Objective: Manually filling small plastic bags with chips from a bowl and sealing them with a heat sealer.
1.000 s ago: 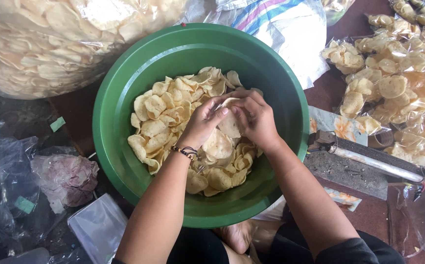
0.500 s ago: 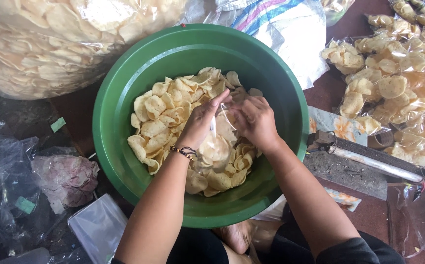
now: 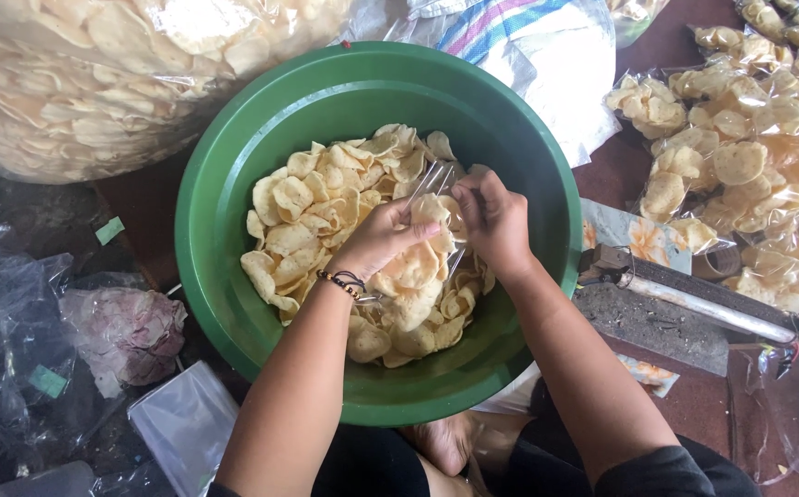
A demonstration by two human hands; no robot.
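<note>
Well, both hands pinch a thin clear bag point(image 3: 436, 184) over the basin point(image 3: 224, 230): left hand point(image 3: 383, 241) apparently pressing brittle crackers point(image 3: 326, 198) in, right hand point(image 3: 494, 219) clamping its slippery rim.

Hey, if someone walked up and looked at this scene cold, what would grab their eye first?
Most likely the big green basin in the middle, heaped with pale crackers. Over it, the left hand pushes crackers into a small clear bag whose mouth the right hand pinches open. After that, the huge clear sack of crackers at upper left and the pile of filled packets at right.
</note>
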